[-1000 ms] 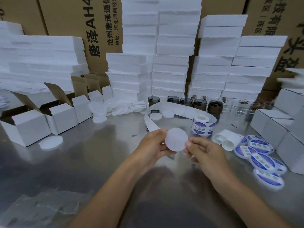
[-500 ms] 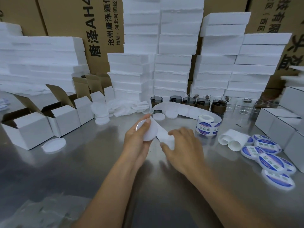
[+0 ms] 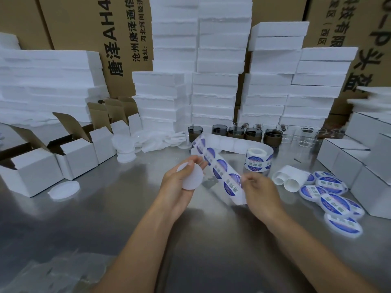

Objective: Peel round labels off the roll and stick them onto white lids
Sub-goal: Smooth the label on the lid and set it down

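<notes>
My left hand (image 3: 179,185) grips a plain white round lid (image 3: 191,176) above the steel table, its face turned toward me. My right hand (image 3: 256,191) pinches the free end of the label strip (image 3: 222,172), lifted so its blue round labels show. The strip runs back in a loop to the label roll (image 3: 259,160) standing behind my hands. Several labelled lids (image 3: 334,199) lie overlapping at the right. A stack of unlabelled white lids (image 3: 125,148) stands at the back left, and a single lid (image 3: 63,189) lies apart on the left.
Open white cartons (image 3: 33,168) line the left side, closed white boxes (image 3: 359,166) the right. Dark and clear glass jars (image 3: 254,134) stand in a row behind the roll, before tall stacks of white foam blocks (image 3: 211,81). Curled spent backing paper (image 3: 289,179) lies by the labelled lids.
My right hand took the strip end and lifted it toward me, turning the blue labels into view. My left hand kept the lid and shifted left.
</notes>
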The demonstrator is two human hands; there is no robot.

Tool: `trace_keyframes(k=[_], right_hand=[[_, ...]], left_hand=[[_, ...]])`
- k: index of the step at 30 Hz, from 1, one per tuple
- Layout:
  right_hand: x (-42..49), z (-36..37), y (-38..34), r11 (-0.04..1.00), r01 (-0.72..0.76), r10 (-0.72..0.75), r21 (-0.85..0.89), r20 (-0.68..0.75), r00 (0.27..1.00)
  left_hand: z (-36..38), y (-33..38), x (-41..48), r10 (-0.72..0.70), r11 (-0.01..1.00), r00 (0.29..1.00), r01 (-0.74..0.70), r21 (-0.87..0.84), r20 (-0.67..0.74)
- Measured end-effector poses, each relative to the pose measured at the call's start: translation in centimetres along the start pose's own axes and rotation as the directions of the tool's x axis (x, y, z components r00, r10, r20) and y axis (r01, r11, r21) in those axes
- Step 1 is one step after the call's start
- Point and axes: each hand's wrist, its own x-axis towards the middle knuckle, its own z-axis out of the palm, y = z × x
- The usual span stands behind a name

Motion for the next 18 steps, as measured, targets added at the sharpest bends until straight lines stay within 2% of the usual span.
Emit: trace_keyframes(k=[1, 3, 5, 7, 9, 11, 13, 15, 18], right_hand=[[-0.6, -0.9, 0.1, 0.973, -0.115, 0.11, 0.199, 0.036, 0.993], [-1.9, -2.4, 0.4, 0.807, -0.299, 0.226, 0.51, 0.201, 0.953], [-2.7, -3.5, 0.7, 0.648, -0.374, 0.227, 0.664, 0.301, 0.926], [-3.3, -4.1, 0.9, 0.586, -0.372, 0.229, 0.72, 0.293, 0.928], [-3.4, -4.1, 1.0, 0.587, -0.347, 0.24, 0.732, 0.252, 0.938], [-3.2, -3.9, 0.8, 0.62, -0.32, 0.224, 0.716, 0.23, 0.947], [-2.9, -3.8, 0.8, 0.646, -0.281, 0.211, 0.71, 0.188, 0.959], [-2.6, -3.8, 1.0, 0.664, -0.232, 0.198, 0.711, 0.131, 0.971], [-2.4, -3.7, 1.7, 0.799, -0.177, 0.154, 0.575, 0.088, 0.984]], left_hand=[[0.1, 0.0, 0.0, 0.002, 1.0, 1.0, -0.002, -0.009, -0.007], [0.5, 0.0, -0.1, -0.005, 1.0, 0.999, 0.004, -0.024, -0.033], [0.9, -0.3, -0.3, -0.026, 0.999, 0.999, 0.027, 0.018, -0.028], [1.5, -0.9, -0.8, -0.088, 0.979, 0.996, 0.091, 0.182, -0.021], [2.3, -1.7, -1.5, -0.191, 0.928, 0.982, 0.176, 0.327, 0.012], [3.1, -2.6, -2.1, -0.265, 0.891, 0.963, 0.224, 0.396, 0.051], [4.0, -3.3, -2.3, -0.238, 0.882, 0.971, 0.2, 0.428, 0.037], [4.6, -3.9, -2.2, -0.168, 0.91, 0.985, 0.169, 0.378, -0.037], [5.2, -4.6, -1.8, -0.127, 0.956, 0.979, 0.164, 0.244, -0.159]])
